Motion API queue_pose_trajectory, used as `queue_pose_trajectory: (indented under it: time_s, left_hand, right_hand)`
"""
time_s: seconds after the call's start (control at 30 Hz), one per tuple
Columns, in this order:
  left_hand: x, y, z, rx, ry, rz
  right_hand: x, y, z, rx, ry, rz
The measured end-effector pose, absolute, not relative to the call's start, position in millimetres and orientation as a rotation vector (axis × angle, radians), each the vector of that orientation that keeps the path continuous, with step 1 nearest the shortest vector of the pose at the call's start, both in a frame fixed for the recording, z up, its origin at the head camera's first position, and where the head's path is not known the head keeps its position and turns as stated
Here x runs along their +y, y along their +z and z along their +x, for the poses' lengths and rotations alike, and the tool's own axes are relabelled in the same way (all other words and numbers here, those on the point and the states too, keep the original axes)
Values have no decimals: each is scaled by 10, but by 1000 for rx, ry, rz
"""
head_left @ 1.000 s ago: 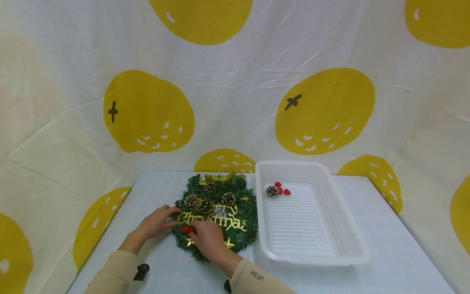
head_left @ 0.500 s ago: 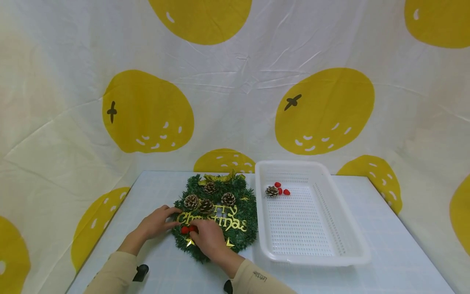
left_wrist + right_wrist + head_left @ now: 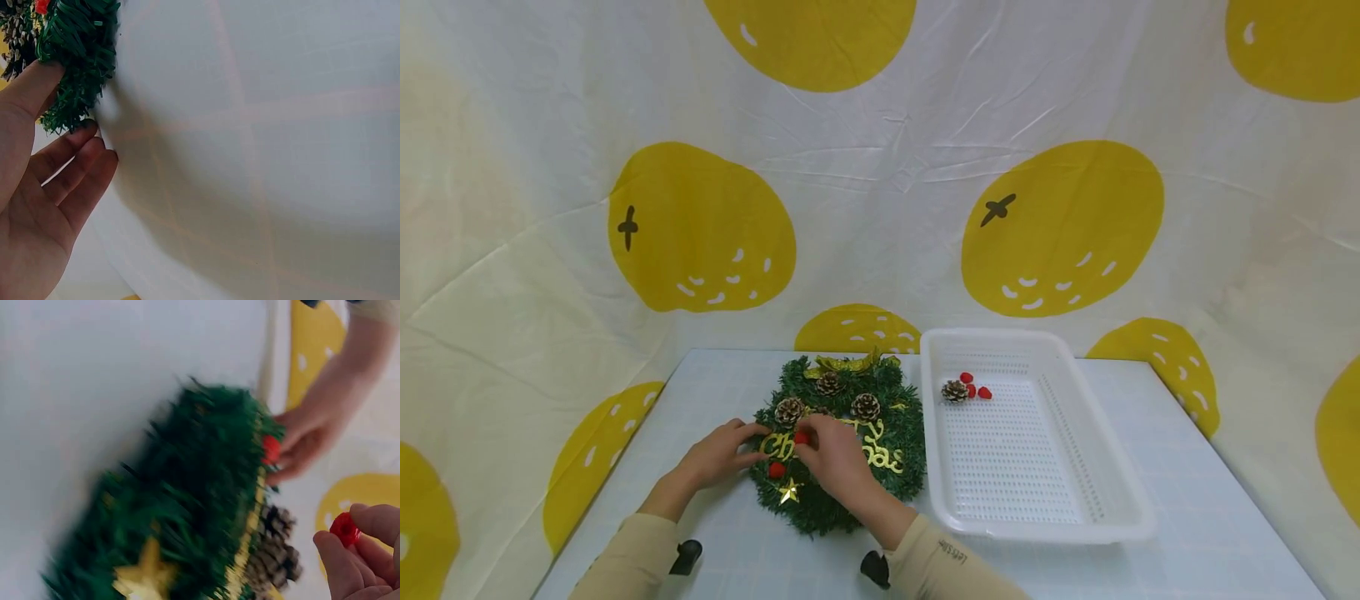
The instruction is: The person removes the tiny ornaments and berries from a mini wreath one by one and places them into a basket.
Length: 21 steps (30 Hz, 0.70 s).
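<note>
Right hand pinching a red berry over the wreath

So the right hand has its thumb and fingertips closed on 1 small red berry, held over the wreath's left half, in front of the gold lettering. Can't tell if it touches the letters. The left hand loosely grips the wreath's left rim, thumb on top of the greenery, fingers fairly straight at the edge. The wreath lies flat on the counter, just left of the white basket. A 2nd berry sits on its lower left, with 1 gold star right by it. Up top there's a gold ribbon and at least 3 pine cones. The basket has 1 loose pine cone and 3 loose berries bunched near its far left corner.
</note>
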<state>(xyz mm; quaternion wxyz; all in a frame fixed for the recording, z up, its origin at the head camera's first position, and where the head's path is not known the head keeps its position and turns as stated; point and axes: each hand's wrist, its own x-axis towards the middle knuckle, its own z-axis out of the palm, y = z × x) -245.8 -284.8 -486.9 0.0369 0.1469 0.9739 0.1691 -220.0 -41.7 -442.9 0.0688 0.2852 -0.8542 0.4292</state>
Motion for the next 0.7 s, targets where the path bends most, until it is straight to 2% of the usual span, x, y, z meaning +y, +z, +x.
queue_pose_trajectory:
  time_s: [0.37,0.7]
  left_hand:
    - [-2852,-4859,-2450,2989,519,461]
    - [-2840,-4845,-2436,2995,522,495]
  right_hand:
    - [-173,-4068,-2440,-2547,1358,744]
    - [178,-3731,-2780,-2586,1308,522]
